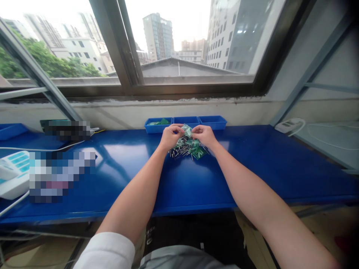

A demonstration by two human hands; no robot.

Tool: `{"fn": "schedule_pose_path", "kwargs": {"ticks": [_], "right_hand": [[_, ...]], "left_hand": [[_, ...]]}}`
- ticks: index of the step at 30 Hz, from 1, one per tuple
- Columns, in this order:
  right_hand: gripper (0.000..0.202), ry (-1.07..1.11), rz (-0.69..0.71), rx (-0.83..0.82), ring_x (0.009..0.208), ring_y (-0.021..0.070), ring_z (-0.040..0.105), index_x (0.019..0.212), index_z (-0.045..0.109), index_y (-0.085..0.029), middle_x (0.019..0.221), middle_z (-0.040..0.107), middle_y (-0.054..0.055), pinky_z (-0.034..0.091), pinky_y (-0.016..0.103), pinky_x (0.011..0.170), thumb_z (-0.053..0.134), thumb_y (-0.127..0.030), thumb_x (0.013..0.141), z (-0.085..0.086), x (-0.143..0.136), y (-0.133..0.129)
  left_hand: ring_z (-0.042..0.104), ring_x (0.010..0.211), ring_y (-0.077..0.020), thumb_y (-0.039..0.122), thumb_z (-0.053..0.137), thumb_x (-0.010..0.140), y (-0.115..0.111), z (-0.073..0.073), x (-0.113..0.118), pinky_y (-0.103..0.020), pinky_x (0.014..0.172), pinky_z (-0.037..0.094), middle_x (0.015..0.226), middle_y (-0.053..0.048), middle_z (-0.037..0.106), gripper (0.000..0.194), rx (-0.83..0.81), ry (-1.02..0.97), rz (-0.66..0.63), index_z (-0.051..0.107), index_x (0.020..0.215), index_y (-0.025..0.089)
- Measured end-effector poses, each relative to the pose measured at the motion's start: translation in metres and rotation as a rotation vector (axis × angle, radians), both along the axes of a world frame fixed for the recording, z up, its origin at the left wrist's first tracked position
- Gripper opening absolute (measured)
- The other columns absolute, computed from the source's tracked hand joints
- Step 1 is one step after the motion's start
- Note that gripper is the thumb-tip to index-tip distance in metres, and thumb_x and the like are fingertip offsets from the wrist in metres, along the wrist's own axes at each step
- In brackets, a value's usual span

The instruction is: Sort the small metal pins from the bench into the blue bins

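My left hand point(170, 136) and my right hand point(205, 135) are raised over the far middle of the blue table. Thumb and fingers of each hand pinch opposite sides of a small clear, greenish plastic bag point(187, 130). What the bag contains is too small to make out. Just below my hands lies a pile of slim dark and silver metal pieces point(183, 149), which look like screws or pins. Flat green pieces point(198, 152) lie mixed in at the pile's right side. Behind my hands stands a blue three-compartment tray point(157, 129), with green pieces in its left compartment.
The blue table point(190, 186) runs along a wall under a window. At left are a white device with turquoise panels point(17, 164), white cables and blurred-out items. A white power strip point(288, 125) sits at far right, near grey metal shelf frames point(304, 84).
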State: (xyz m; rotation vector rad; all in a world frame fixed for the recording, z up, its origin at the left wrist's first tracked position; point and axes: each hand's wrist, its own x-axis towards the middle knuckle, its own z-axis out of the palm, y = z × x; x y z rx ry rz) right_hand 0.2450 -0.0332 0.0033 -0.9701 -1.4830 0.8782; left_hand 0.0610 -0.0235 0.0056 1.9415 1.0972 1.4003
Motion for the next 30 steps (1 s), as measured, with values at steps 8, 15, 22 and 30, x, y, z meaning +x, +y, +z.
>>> {"fn": "schedule_pose_path", "kwargs": {"ticks": [8,15,22,30], "right_hand": [[0.029,-0.003,-0.001,-0.086,0.044,0.0091,0.044,0.063,0.056,-0.019,0.047,0.051,-0.005,0.035,0.023,0.044,0.074,-0.041,0.056,0.003,0.0,-0.001],[0.026,-0.052,-0.029,-0.092,0.044,0.0088,0.042,0.067,0.061,-0.017,0.049,0.052,-0.004,0.032,0.023,0.044,0.068,-0.042,0.063,0.0,0.001,0.002],[0.024,-0.147,-0.065,-0.082,0.045,0.0099,0.047,0.068,0.062,-0.017,0.052,0.057,-0.001,0.036,0.023,0.046,0.065,-0.041,0.067,-0.005,0.006,0.005],[0.021,-0.337,-0.097,-0.016,0.053,0.0131,0.054,0.069,0.065,-0.017,0.057,0.062,0.001,0.041,0.025,0.053,0.061,-0.038,0.072,-0.003,0.007,0.0]], "left_hand": [[0.06,0.076,-0.0158,0.04,0.065,0.071,-0.005,0.003,-0.006,-0.028,0.072,0.048,0.086,-0.005,0.068,0.027,-0.029,0.128,0.042,0.07,0.083,0.017],[0.051,0.048,-0.0111,0.031,0.065,0.067,-0.001,0.005,-0.004,-0.025,0.051,0.042,0.055,0.003,0.055,0.03,-0.236,-0.161,-0.019,0.059,0.092,0.016],[0.043,0.041,-0.0091,0.023,0.053,0.064,0.006,0.004,-0.014,-0.023,0.043,0.035,0.048,0.005,0.045,0.011,-0.291,-0.214,0.196,0.057,0.073,0.017],[0.064,0.078,-0.0146,0.032,0.059,0.075,0.022,0.004,-0.038,-0.022,0.061,0.051,0.106,-0.01,0.065,0.047,-0.099,-0.414,0.419,0.054,0.119,0.016]]}}
